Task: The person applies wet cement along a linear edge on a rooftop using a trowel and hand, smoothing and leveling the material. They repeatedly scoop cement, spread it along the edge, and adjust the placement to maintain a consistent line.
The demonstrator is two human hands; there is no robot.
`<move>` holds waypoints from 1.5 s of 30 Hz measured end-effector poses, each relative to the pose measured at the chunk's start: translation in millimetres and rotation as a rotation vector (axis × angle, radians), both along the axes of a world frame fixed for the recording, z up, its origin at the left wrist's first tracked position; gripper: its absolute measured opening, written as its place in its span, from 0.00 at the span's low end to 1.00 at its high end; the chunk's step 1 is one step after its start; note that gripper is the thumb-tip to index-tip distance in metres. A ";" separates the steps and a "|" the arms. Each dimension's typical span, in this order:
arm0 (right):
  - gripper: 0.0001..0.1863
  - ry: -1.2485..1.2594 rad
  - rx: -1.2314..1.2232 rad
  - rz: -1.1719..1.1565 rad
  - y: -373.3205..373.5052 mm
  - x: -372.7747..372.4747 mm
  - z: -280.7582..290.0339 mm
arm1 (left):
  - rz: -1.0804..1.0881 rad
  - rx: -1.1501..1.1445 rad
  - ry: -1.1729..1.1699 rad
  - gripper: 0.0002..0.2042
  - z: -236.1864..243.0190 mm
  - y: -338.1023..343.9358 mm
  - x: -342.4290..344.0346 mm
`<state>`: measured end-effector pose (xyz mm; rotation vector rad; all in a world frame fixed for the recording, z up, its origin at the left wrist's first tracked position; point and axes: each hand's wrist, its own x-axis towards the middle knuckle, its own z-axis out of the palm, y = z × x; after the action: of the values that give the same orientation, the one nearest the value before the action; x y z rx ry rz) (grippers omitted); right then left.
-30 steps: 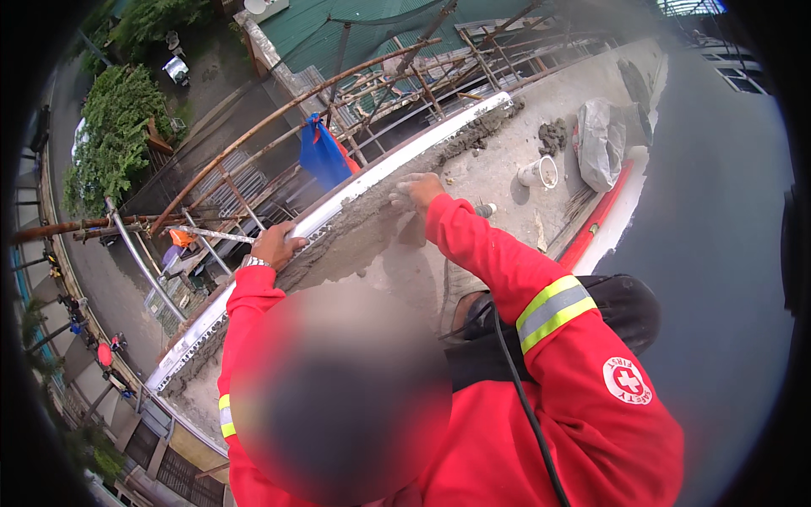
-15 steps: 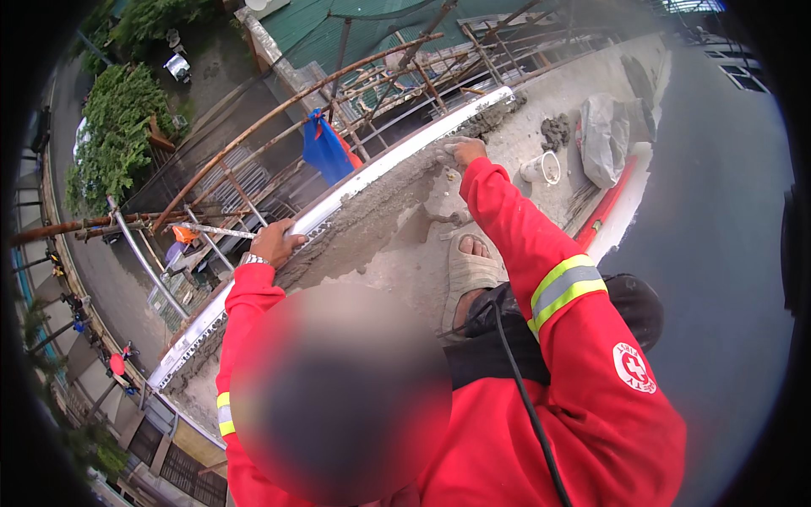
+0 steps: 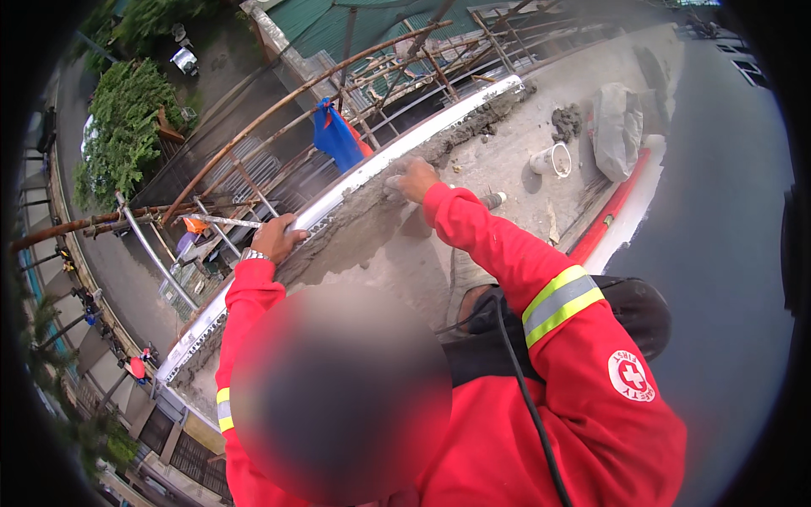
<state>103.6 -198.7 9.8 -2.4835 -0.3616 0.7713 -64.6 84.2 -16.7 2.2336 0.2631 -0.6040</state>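
Left hand closed over the white edge strip, right hand at the mortar band

The white edge strip [image 3: 422,142] runs aslant along the outer edge of the ledge, with the grey mortar band [image 3: 359,215] pressed against its inner side. The left hand [image 3: 276,239] lies over the strip, its fingers drawn together on the outer side and the thumb on the inner. The right hand [image 3: 414,179] is farther up the band, fingers bent and close together, the tips grey; whether they pinch anything I cannot tell. A trowel [image 3: 416,224] lies on the concrete under the right forearm, its handle end [image 3: 494,200] showing beyond the sleeve.

Farther in, a small white bucket [image 3: 543,162] is tilted, mouth to the right; what is inside is too small to make out. A loose mortar lump [image 3: 566,124] sits near it. The pale sack [image 3: 614,139] stands crumpled just past the lump, its contents hidden.

The red level [image 3: 621,198] lies along the inner edge of the ledge. Between it and the mortar band runs a strip of concrete, room reaching well past the right hand. Outside the white edge strip the ledge drops away to scaffold poles [image 3: 397,44], where a blue and red cloth [image 3: 338,139] hangs, and to the ground far below.
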 end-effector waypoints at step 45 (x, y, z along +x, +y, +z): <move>0.14 -0.175 -0.012 -0.156 -120.6 143.3 8.6 | 0.016 -0.017 0.094 0.19 11.6 -1.4 4.1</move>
<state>246.9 -319.3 18.4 -2.5619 -0.2207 0.4966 -60.5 82.8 -5.1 2.1877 0.3214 -0.7010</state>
